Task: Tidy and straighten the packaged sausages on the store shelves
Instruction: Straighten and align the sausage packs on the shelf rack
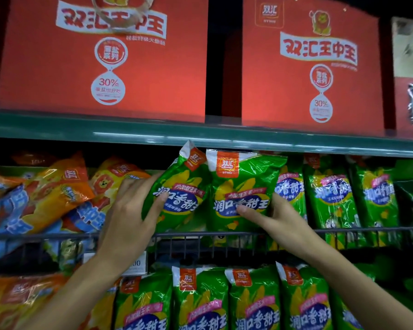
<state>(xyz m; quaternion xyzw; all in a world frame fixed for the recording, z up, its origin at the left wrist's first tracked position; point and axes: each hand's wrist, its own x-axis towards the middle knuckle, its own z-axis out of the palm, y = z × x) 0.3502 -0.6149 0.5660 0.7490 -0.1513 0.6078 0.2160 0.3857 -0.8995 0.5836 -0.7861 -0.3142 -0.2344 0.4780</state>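
Note:
Two green sausage packs stand at the middle shelf's front. My left hand (131, 210) grips the left green pack (181, 186), which leans to the right, with my thumb on its face and fingers round its left edge. My right hand (277, 222) holds the right green pack (243, 184), upright, thumb pressed on its front and fingers behind its right side. More green packs (329, 196) stand in a row to the right. Orange and blue packs (57, 194) lie tumbled at the left.
A black wire rail (224, 234) fronts the middle shelf. Below it stands a row of green packs (253, 301) and orange packs (22, 296). Large red boxes (105, 55) sit on the green top shelf (200, 136). A price tag (135, 264) hangs on the rail.

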